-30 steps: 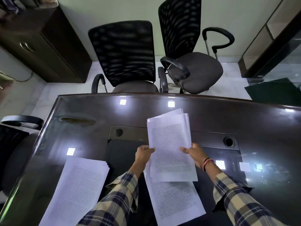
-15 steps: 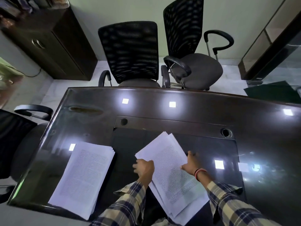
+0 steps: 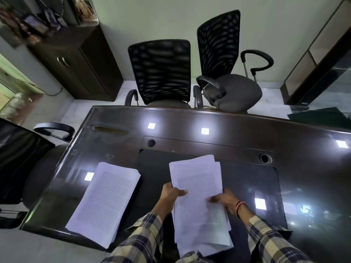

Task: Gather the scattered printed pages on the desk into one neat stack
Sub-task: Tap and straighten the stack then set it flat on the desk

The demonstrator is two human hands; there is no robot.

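Since a second ago the gripped sheaf of pages (image 3: 199, 188) has swung upright, left hand (image 3: 170, 194) and right hand (image 3: 225, 203) pinching its sides. Second stack (image 3: 106, 202) lies on the surface (image 3: 247, 137) to its left, nearer the left hand, long axis tilted near-left to far-right.

Two batches of white printed pages on the dark glossy worktop (image 3: 247, 133). Left stack (image 3: 103, 203) lying flat and slanted near the left front corner, sheets slightly fanned. Right bundle (image 3: 199, 202) loosely aligned, edges uneven, well right of the left stack.
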